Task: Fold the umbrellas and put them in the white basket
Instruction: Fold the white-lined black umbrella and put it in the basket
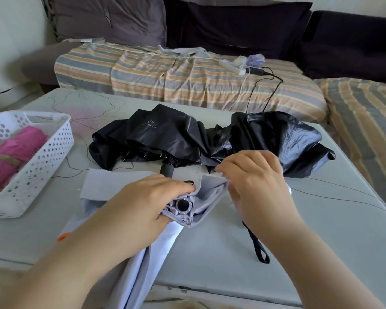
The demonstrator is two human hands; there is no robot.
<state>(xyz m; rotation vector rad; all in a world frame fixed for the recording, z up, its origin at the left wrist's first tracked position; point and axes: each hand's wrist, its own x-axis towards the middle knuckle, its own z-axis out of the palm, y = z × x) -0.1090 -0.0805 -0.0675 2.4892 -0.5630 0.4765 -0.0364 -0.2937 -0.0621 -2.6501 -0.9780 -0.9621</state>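
- Two bare hands work at one pale lilac fabric umbrella (207, 204) on the grey table top (221, 253), its round black tip cap (183, 205) turned up toward the camera.
- The left hand (147, 201) is curled round the gathered top of that umbrella, fingers wrapped over the bunched cloth just beside the cap.
- The right hand (254, 181) pinches a fold of the lilac canopy between thumb and bent fingers, held slightly above the table and just right of the left hand.
- The rest of the lilac cloth trails down under the left forearm toward the near table edge.
- A black wrist strap (257, 244) lies on the table below the right wrist.
- Beyond both hands sprawls a crumpled black umbrella with "UV" printed on its canopy (187, 134), unfolded; its black handle (168, 168) points toward the left hand's knuckles.
- Far left of the left hand stands the white perforated plastic basket (51, 150), with a rolled pink umbrella (13, 152) lying inside it.
- Behind the table, well beyond the hands, a striped sheet (187, 79) covers a sofa with dark cushions (243, 23), and a white power strip (232, 64) with cables lies on it.
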